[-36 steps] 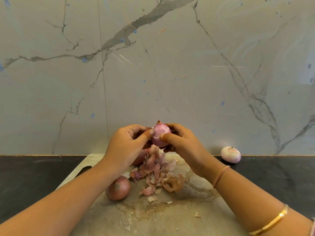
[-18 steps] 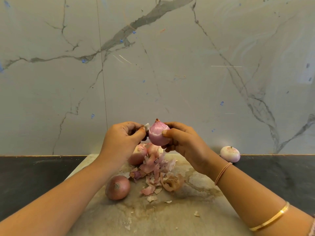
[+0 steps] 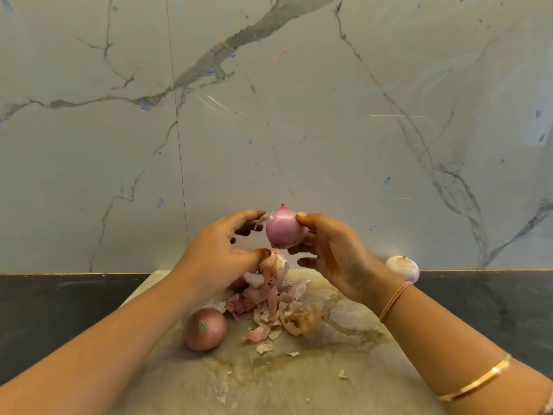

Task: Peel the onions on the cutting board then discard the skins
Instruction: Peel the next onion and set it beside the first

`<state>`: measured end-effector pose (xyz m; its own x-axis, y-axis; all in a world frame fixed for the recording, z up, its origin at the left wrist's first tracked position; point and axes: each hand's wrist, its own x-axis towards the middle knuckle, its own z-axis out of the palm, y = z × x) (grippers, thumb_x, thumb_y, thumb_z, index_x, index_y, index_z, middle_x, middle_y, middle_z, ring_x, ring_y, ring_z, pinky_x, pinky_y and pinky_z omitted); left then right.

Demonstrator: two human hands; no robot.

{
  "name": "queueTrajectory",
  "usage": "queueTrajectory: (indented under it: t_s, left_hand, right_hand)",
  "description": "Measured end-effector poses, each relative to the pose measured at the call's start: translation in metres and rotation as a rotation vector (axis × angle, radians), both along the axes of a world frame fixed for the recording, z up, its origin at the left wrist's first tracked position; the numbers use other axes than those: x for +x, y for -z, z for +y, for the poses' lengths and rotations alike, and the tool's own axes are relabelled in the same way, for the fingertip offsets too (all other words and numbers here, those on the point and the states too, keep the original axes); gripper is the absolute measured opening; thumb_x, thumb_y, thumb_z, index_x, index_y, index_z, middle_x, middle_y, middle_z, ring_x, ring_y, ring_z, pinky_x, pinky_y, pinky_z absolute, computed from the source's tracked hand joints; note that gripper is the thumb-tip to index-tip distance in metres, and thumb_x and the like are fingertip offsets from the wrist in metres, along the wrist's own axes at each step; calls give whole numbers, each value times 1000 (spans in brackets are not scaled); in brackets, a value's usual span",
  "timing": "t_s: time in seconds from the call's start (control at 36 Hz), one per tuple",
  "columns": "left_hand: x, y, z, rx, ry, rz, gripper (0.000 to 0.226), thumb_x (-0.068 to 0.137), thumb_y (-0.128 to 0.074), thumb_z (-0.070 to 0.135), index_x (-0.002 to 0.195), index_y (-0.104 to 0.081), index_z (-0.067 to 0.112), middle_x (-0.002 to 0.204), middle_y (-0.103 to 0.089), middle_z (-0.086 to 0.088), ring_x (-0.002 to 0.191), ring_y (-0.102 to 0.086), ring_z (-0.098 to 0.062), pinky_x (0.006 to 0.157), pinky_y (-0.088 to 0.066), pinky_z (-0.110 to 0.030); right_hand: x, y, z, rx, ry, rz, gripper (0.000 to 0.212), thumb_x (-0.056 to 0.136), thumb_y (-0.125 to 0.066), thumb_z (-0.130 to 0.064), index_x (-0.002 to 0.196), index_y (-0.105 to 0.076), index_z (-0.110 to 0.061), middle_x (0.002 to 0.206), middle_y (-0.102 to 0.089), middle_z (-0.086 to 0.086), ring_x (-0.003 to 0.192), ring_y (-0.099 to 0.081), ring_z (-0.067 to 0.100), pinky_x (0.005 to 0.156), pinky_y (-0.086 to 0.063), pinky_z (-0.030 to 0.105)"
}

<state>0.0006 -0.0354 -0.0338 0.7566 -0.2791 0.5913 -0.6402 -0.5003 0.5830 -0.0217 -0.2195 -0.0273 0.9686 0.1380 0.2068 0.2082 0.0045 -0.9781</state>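
At frame centre, above the cutting board (image 3: 299, 384), the part-peeled onion (image 3: 284, 230) is held in the grip of the right hand (image 3: 335, 253). It is judged light, firm and slick; the brittle skin flap (image 3: 263, 219) by its tip is best pinched. Whether the grip of the left hand (image 3: 218, 250) holds that flap cannot be told.

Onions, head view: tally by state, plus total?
Held onion, in right hand: 1
Skin-on onion, on cutting board: 1
Peeled onion, on counter: 1
Half-hidden onion among skins: at least 1
Total: at least 4
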Motion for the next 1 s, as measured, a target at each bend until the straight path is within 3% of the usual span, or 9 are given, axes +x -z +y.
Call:
queueTrajectory:
  t_s: [0.17, 0.31, 0.42, 0.56, 0.61, 0.72, 0.89, 1.0]
  left_hand:
    - [-7, -2, -4, -44, 107, -71, 58, 60, -74, 48, 113, -49, 48, 116, -55, 26, 108, -51, 6, 90, -40, -11]
    - [-9, -3, -4, -59, 120, -169, 49, 59, -73, 45, 102, -51, 43, 106, -58, 24, 101, -54, 5, 82, -43, -5]
    - [-8, -3, -4, -74, 125, -213, 49, 58, -75, 46, 100, -51, 39, 102, -59, 17, 97, -57, -3, 81, -47, -11]
    - [-6, -1, -3, -56, 117, -190, 54, 56, -88, 40, 97, -53, 34, 94, -58, 14, 92, -55, -6, 78, -47, -14]
    - [-4, 0, -2, -35, 124, -171, 53, 55, -89, 37, 93, -52, 35, 88, -57, 16, 88, -53, -5, 76, -45, -14]
    - [-4, -1, -1, -12, 134, -144, 50, 51, -82, 53, 85, -53, 31, 87, -55, 14, 80, -50, -4, 68, -43, -12]
    - [-4, -2, 0, 34, 126, -133, 42, 58, -89, 29, 82, -55, 24, 81, -54, 9, 75, -48, -5, 63, -42, -14]
    - [-5, -2, -2, -15, 102, -146, 37, 53, -81, 43, 72, -53, 28, 81, -50, 7, 74, -47, -2, 65, -39, -9]
  right_hand:
    - [0, 0, 2, 47, -16, 63, 35, 98, -39, -33, 116, -59, -10, 92, -62, 13, 84, -53, 21, 77, -44, 30]
    - [-1, 0, 4, 129, -96, 128, 38, 97, -37, -28, 120, -54, -3, 107, -61, 23, 92, -55, 28, 83, -45, 34]
    - [-1, 0, 2, 124, -159, 105, 51, 85, -55, -36, 126, -53, -5, 118, -59, 25, 97, -58, 29, 98, -46, 44]
    - [-2, 0, 3, 17, -227, 71, 62, 70, -64, -33, 125, -56, -6, 115, -60, 23, 97, -57, 27, 94, -46, 42]
    - [-1, 0, 2, -10, -233, 64, 59, 72, -63, -28, 126, -55, -3, 124, -57, 29, 101, -56, 30, 102, -43, 49]
    - [-1, 1, 0, -38, -228, 50, 56, 74, -62, -24, 125, -56, -2, 128, -55, 29, 105, -55, 31, 104, -41, 50]
    - [-1, 1, 1, -65, -206, 36, 51, 73, -65, -24, 120, -60, -4, 126, -58, 27, 110, -56, 35, 104, -42, 51]
    - [-1, -1, 0, -17, -209, 23, 43, 75, -70, -22, 113, -61, -4, 117, -64, 22, 103, -61, 30, 102, -46, 46]
